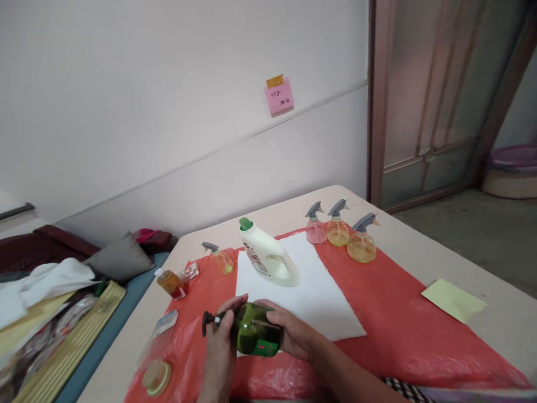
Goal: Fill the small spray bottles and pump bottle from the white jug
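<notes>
A green pump bottle (257,330) with a black pump head lies sideways between my two hands, above the near part of a white sheet (331,296). My left hand (224,330) is wrapped round its neck end, close to the pump. Around the base end close the fingers of my right hand (289,330). Just beyond them a white jug-shaped bottle (272,260) with a green cap stands on the sheet. Part of the green bottle is hidden by my fingers.
Red plastic (398,313) covers part of the table. Three spray bottles (361,246) stand at the back right. A spray bottle (224,262), an amber bottle (171,284) and a small round container (156,378) are on the left. Yellow paper (453,300) lies right.
</notes>
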`<state>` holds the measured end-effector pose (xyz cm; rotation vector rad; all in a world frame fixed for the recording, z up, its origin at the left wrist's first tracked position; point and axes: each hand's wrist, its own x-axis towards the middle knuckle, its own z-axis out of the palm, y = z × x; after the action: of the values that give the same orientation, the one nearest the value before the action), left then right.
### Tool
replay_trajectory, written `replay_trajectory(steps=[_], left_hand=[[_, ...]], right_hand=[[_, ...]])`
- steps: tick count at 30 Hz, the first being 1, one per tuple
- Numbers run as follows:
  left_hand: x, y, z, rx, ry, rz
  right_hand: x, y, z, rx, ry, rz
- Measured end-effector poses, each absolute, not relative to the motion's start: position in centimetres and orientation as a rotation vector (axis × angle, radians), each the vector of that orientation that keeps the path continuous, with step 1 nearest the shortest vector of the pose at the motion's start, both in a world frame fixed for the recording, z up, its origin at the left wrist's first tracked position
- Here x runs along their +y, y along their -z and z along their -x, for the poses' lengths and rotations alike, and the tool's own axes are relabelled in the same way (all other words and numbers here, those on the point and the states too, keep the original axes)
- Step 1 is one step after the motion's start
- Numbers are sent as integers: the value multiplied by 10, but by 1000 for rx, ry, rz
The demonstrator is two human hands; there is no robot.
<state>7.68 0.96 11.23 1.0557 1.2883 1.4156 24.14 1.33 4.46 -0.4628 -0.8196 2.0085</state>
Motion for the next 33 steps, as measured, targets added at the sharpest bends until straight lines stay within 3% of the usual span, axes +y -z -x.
replay_trajectory(steps=[5, 14, 24, 33], left_hand=[[61, -99, -79, 1189, -1525, -596], [135, -94, -19, 1290, -1968, -448], [148, -14, -52, 1574, -1205, -741], [125, -40, -52, 1644, -1148, -1181]], right_hand=[[31, -35, -246, -899, -1635, 763], [42, -32, -256, -792, -1386, 1138], [47, -30, -256, -570, -1494, 1122], [50, -23, -255, -404, -1571, 862]])
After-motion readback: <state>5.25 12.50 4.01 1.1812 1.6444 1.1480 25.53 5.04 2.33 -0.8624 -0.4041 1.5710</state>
